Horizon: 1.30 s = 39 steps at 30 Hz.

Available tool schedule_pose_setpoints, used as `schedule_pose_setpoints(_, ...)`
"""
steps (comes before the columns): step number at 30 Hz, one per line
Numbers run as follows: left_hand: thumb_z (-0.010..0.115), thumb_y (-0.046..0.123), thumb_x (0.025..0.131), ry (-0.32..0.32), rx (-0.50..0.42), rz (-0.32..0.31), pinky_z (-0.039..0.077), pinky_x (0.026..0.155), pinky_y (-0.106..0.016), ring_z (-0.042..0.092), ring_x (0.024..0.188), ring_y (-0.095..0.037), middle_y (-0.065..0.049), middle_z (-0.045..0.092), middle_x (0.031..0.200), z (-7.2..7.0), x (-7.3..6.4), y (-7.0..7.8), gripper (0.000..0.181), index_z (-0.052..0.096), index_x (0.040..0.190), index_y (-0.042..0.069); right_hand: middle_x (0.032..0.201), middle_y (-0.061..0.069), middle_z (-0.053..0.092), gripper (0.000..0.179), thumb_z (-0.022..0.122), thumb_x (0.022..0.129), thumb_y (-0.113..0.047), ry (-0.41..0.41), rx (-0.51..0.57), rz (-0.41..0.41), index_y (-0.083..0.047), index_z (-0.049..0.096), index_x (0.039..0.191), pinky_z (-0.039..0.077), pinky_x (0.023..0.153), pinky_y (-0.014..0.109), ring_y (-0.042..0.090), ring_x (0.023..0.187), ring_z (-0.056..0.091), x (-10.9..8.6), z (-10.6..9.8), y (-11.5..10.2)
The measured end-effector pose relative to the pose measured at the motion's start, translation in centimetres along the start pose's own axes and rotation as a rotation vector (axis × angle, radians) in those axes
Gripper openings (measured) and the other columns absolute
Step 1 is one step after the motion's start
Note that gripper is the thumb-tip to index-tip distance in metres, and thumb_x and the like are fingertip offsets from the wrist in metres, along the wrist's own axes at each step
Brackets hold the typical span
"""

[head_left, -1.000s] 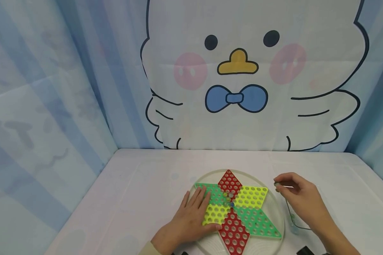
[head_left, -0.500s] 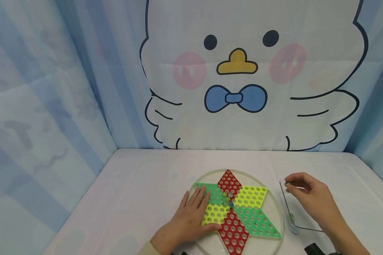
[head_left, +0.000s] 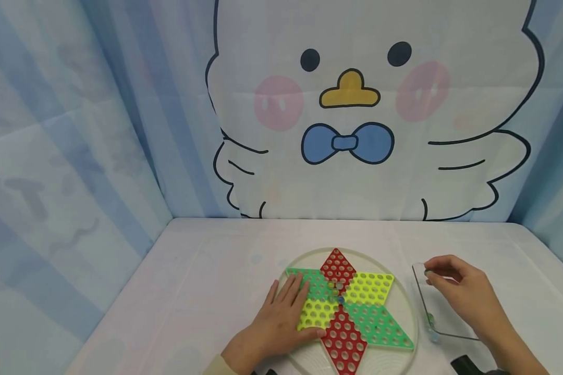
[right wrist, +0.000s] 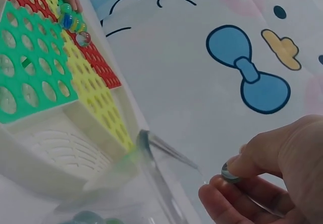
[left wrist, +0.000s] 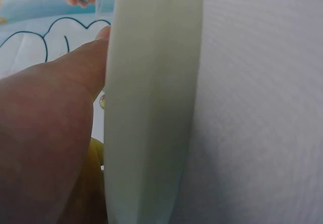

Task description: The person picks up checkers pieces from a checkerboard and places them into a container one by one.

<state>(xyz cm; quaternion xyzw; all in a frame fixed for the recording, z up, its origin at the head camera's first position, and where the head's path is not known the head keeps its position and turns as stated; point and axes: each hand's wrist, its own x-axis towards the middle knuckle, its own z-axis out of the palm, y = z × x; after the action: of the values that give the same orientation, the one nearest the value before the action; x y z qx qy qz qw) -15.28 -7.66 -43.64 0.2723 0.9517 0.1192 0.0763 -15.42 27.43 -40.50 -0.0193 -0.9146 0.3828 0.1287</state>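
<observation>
A round cream Chinese checkers board (head_left: 405,307) with a red, yellow and green star of holes lies on the table. My left hand (head_left: 281,317) rests flat on its left side, fingers spread over the green and yellow parts. A small cluster of marbles (head_left: 333,292) sits at the star's center, close to that hand. To the right of the board, my right hand (head_left: 466,294) pinches a glass marble (right wrist: 230,172) between thumb and fingers. It is above the far end of a clear plastic box (head_left: 420,294), overlapping part of it in the head view.
Several marbles (right wrist: 88,217) lie in the near end of the clear box. A white patterned cloth (head_left: 206,271) covers the table. Behind it hangs a curtain (head_left: 347,192) with a cartoon bird, and another blue-striped curtain (head_left: 75,156) closes the left side.
My right hand has moved right with the marble, from beside the board to over the clear box, uncovering more of the box. My left hand has stayed in place.
</observation>
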Motion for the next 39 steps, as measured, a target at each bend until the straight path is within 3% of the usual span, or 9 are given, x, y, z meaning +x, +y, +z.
schedule_pose_setpoints(8, 0.039, 0.076, 0.092, -0.015, -0.002, -0.007, 0.010, 0.124, -0.055, 0.008, 0.156, -0.026, -0.009, 0.007, 0.168, 0.0, 0.1, -0.1, 0.097, 0.016, 0.160, 0.011, 0.116, 0.021, 0.067, 0.023, 0.064, 0.095, -0.011, -0.066, -0.023, 0.038, 0.000, 0.062, 0.116, 0.051, 0.067, 0.011, -0.017, 0.081, 0.052, 0.2, 0.4, 0.9)
schedule_pose_setpoints(16, 0.039, 0.076, 0.091, -0.016, 0.001, -0.013, 0.010, 0.124, -0.055, 0.007, 0.156, -0.025, -0.009, 0.007, 0.168, 0.0, 0.1, 0.0, 0.097, 0.016, 0.160, 0.012, 0.113, 0.016, 0.068, 0.022, 0.068, 0.092, -0.010, -0.169, -0.058, 0.040, -0.002, 0.064, 0.112, 0.052, 0.071, 0.016, 0.010, 0.092, 0.063, 0.5, 0.3, 1.3)
schedule_pose_setpoints(20, 0.039, 0.076, 0.091, -0.018, 0.002, -0.017, 0.010, 0.124, -0.055, 0.007, 0.156, -0.025, -0.009, 0.007, 0.168, 0.0, 0.1, 0.1, 0.097, 0.016, 0.160, 0.012, 0.111, 0.016, 0.068, 0.022, 0.068, 0.090, -0.010, -0.192, -0.079, 0.039, -0.001, 0.064, 0.110, 0.058, 0.077, 0.032, 0.025, 0.098, 0.067, 0.5, 0.4, 1.5)
schedule_pose_setpoints(24, 0.039, 0.076, 0.092, -0.013, 0.008, -0.017, 0.010, 0.124, -0.054, 0.007, 0.156, -0.025, -0.009, 0.008, 0.168, 0.0, 0.1, 0.0, 0.097, 0.016, 0.160, 0.011, 0.107, 0.015, 0.068, 0.019, 0.065, 0.090, -0.008, -0.219, -0.108, 0.049, -0.001, 0.064, 0.107, 0.058, 0.080, 0.043, 0.029, 0.097, 0.067, 0.8, 0.6, 1.6)
schedule_pose_setpoints(33, 0.039, 0.075, 0.092, -0.015, 0.009, -0.017, 0.010, 0.124, -0.055, 0.008, 0.156, -0.025, -0.009, 0.008, 0.168, 0.0, 0.1, 0.1, 0.096, 0.015, 0.160, 0.011, 0.092, 0.006, 0.065, 0.005, 0.064, 0.087, -0.003, -0.264, -0.145, 0.030, -0.004, 0.060, 0.090, 0.053, 0.066, 0.028, 0.019, 0.086, 0.064, 0.9, 0.9, 1.6)
schedule_pose_setpoints(39, 0.039, 0.075, 0.092, -0.010, 0.017, -0.015, 0.011, 0.124, -0.055, 0.008, 0.156, -0.026, -0.010, 0.008, 0.168, -0.1, 0.1, 0.1, 0.096, 0.016, 0.160, 0.011, 0.090, 0.005, 0.064, 0.007, 0.063, 0.083, -0.001, -0.277, -0.159, 0.007, -0.004, 0.058, 0.087, 0.051, 0.064, 0.027, 0.019, 0.085, 0.064, 1.0, 0.8, 1.6)
